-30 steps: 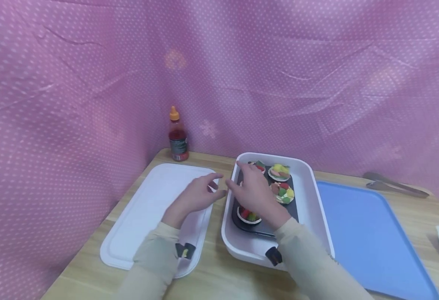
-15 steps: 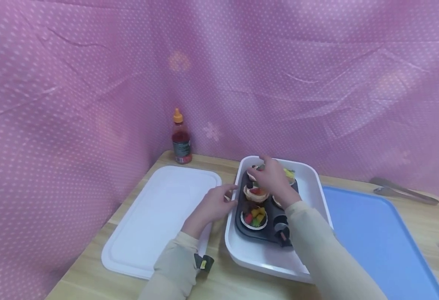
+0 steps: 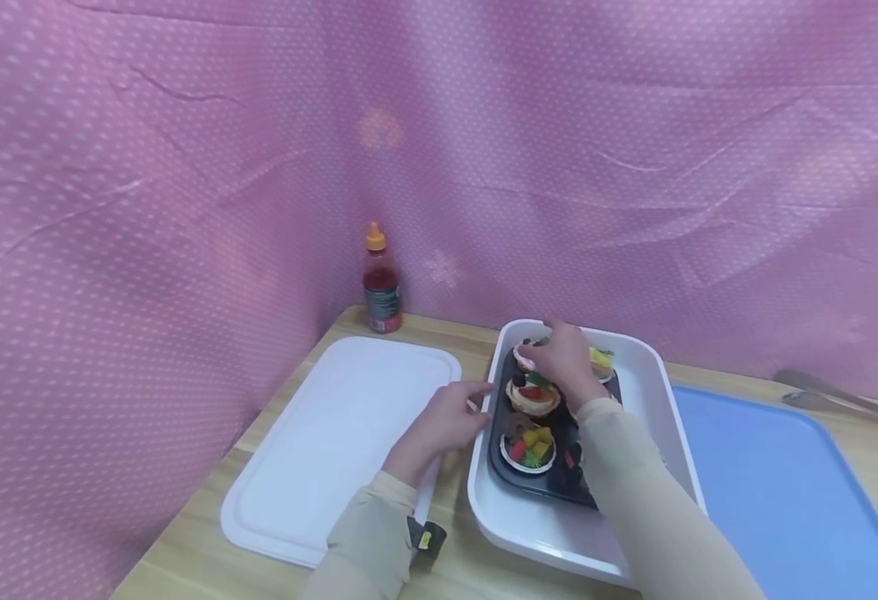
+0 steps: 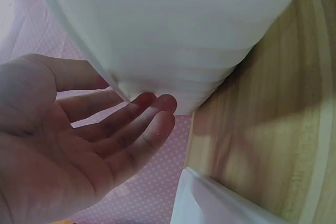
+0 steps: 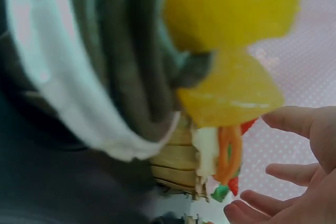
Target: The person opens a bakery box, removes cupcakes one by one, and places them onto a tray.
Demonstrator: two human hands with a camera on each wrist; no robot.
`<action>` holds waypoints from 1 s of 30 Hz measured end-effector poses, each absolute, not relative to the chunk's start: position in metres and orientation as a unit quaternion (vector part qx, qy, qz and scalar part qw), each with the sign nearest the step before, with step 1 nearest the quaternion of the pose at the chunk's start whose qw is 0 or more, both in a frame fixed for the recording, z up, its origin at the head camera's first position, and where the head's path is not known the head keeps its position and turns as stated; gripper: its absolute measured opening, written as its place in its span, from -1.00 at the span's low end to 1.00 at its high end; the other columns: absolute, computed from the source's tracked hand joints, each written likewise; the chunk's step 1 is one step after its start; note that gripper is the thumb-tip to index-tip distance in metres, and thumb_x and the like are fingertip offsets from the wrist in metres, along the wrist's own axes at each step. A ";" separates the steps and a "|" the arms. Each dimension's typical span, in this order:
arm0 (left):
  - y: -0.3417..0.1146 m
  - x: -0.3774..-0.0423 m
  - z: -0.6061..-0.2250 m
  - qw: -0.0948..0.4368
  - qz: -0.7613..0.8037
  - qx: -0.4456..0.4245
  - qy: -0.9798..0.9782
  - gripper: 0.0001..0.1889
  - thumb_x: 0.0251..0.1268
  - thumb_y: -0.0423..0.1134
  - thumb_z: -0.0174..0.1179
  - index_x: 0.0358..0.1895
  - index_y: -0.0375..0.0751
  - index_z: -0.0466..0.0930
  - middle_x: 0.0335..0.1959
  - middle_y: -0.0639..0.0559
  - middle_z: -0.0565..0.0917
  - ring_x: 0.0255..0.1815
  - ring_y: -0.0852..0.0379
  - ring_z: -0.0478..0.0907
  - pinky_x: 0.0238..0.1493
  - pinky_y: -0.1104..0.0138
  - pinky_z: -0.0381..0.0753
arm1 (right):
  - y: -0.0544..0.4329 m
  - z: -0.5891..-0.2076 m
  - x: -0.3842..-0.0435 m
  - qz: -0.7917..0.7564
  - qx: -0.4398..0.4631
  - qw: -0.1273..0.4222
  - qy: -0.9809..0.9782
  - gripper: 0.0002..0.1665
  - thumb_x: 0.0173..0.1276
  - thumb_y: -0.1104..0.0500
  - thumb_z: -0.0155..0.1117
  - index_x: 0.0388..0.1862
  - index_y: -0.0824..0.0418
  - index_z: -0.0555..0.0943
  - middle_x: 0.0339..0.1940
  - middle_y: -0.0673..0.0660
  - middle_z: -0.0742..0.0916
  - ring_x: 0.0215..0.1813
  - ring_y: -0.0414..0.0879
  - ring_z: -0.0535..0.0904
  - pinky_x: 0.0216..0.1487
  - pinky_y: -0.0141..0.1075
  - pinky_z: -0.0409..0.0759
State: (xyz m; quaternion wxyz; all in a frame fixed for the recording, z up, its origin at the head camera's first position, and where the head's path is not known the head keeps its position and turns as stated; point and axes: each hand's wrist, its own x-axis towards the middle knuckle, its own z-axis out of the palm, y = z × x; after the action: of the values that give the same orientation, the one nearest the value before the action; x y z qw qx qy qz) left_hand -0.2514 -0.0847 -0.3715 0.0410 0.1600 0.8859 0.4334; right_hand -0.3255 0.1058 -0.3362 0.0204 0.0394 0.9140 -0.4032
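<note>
The right hand (image 3: pixel 565 362) reaches over the far-left fruit tart (image 3: pixel 526 355) in the dark baking pan (image 3: pixel 510 477), its fingers spread and slightly bent; whether a fingertip touches the tart cannot be told. The pan sits inside a white bin (image 3: pixel 551 546), which stands between the table's left and right edges, its far end near the far edge. The left hand (image 3: pixel 454 412) is at the bin's left side, fingers loosely bent and a little apart; contact with its wall is unclear. Nearer tarts in the pan's left column carry orange and red pieces, then yellow cubes. On the table (image 3: pixel 184 550), a sauce bottle (image 3: pixel 382 287) with an orange cap stands at the far left corner; its dark green label bears print too small to read. A white board (image 3: pixel 341 442) lies along the left edge, with no legible marking. Right of the bin is a plain blue tray (image 3: pixel 776 467), with metal tongs (image 3: pixel 844 396) by the far edge.
</note>
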 end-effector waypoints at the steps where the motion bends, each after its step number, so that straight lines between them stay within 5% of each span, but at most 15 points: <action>1: -0.084 -0.251 -0.372 0.043 0.437 0.157 0.885 -0.49 0.29 -0.37 0.24 0.33 -0.31 0.51 -0.03 -0.21 0.73 -0.22 0.05 0.67 -0.22 0.31 0.67 | 0.106 -0.338 -0.326 -0.400 0.040 0.021 0.915 -0.08 0.39 0.02 0.35 0.61 0.21 0.18 0.55 0.35 0.36 0.49 0.28 0.35 0.42 0.17 0.42; 9: -0.085 -0.254 -0.374 0.064 0.467 0.132 0.872 -0.49 0.29 -0.37 0.27 0.34 -0.22 0.53 0.00 -0.18 0.70 -0.27 0.09 0.64 -0.40 0.31 0.65 | 0.106 -0.346 -0.327 -0.356 0.023 -0.005 0.934 -0.11 0.34 0.04 0.37 0.52 0.37 0.27 0.43 0.43 0.46 0.45 0.32 0.34 0.45 0.22 0.35; 16: -0.086 -0.257 -0.376 0.072 0.478 0.118 0.867 -0.48 0.28 -0.36 0.29 0.34 -0.19 0.53 -0.01 -0.16 0.70 -0.26 0.09 0.64 -0.37 0.31 0.65 | 0.107 -0.355 -0.331 -0.327 0.000 -0.018 0.945 -0.34 0.36 0.05 0.37 0.30 0.39 0.48 0.00 0.34 0.73 0.00 0.18 0.64 0.04 -0.01 0.68; 24: -0.085 -0.259 -0.376 0.069 0.475 0.116 0.870 -0.46 0.25 -0.37 0.30 0.34 -0.20 0.53 -0.02 -0.17 0.69 -0.24 0.07 0.63 -0.36 0.31 0.66 | 0.106 -0.359 -0.334 -0.326 0.001 -0.019 0.945 -0.28 0.37 0.09 0.37 0.40 0.39 0.40 0.07 0.35 0.69 -0.02 0.15 0.65 -0.03 -0.10 0.71; 30: -0.084 -0.260 -0.377 0.074 0.477 0.107 0.869 -0.46 0.25 -0.37 0.31 0.34 -0.16 0.54 -0.02 -0.14 0.69 -0.25 0.09 0.62 -0.37 0.32 0.65 | 0.106 -0.360 -0.332 -0.342 0.015 -0.010 0.939 -0.10 0.38 0.08 0.37 0.55 0.38 0.21 0.24 0.42 0.56 0.17 0.24 0.52 0.22 0.05 0.61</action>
State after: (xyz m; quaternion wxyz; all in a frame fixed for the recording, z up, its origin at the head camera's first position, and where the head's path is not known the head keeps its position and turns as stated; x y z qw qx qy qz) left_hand -0.2602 -0.0845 -0.3769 0.0736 0.1071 0.8690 0.4775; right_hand -0.3322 0.1064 -0.3597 -0.0099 0.0155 0.9394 -0.3424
